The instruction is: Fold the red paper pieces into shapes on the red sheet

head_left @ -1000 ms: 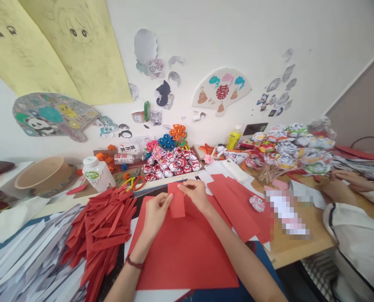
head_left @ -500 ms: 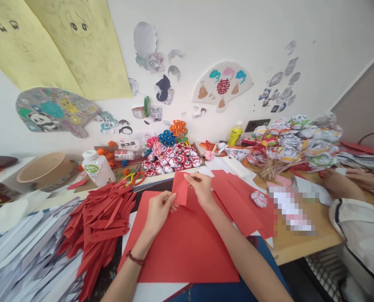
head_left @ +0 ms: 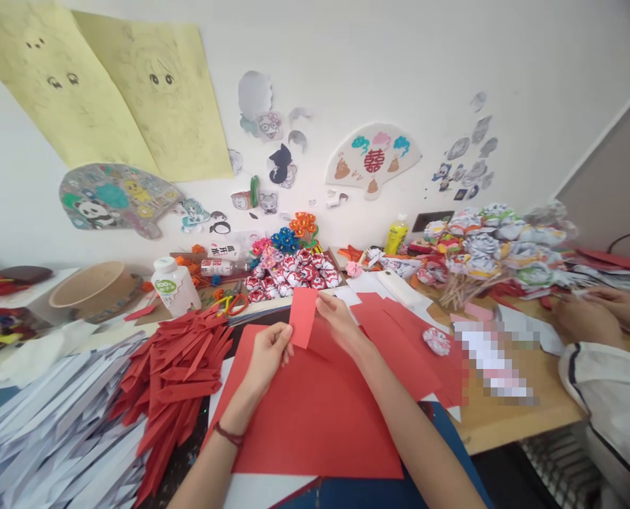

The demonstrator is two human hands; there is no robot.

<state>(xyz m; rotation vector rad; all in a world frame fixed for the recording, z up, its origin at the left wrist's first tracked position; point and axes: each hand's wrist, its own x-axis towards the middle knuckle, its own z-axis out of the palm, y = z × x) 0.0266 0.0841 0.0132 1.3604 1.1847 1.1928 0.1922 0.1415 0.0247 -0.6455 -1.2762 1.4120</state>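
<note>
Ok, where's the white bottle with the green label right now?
In the head view, the white bottle stands left of centre, right of the tan bowl and behind the red paper strips.

Standing here, I find it bright and soft, an even pale daylight look, though the source itself is out of sight. The wall goes greyer toward the upper right, where the corner falls dark. Shadows are faint: a dim one lies under the small red strip, on the large red sheet. No hard glare shows. The right hand is slightly smeared by motion, fine pencil lines on the yellow posters look washed out, the edges stretch and soften, and coarse square blocks hide a patch on the counter.
</note>
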